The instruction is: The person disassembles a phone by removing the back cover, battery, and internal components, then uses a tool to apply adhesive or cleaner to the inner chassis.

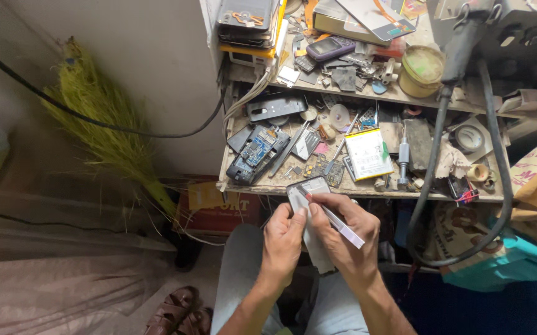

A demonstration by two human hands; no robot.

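Low in the centre of the frame, the left hand is closed around a slim grey phone, thumb pressed on its face, holding it upright just below the front edge of the counter. The right hand is pinched shut on a thin white tool, whose tip touches the phone's upper part. On the counter just above lie an opened phone body with a blue circuit board, a white-and-yellow battery, tweezers and small parts. A purple keypad phone rests on the shelf at the upper centre. A green broom leans against the wall at the left, and 1 thick black cable hangs at the right.
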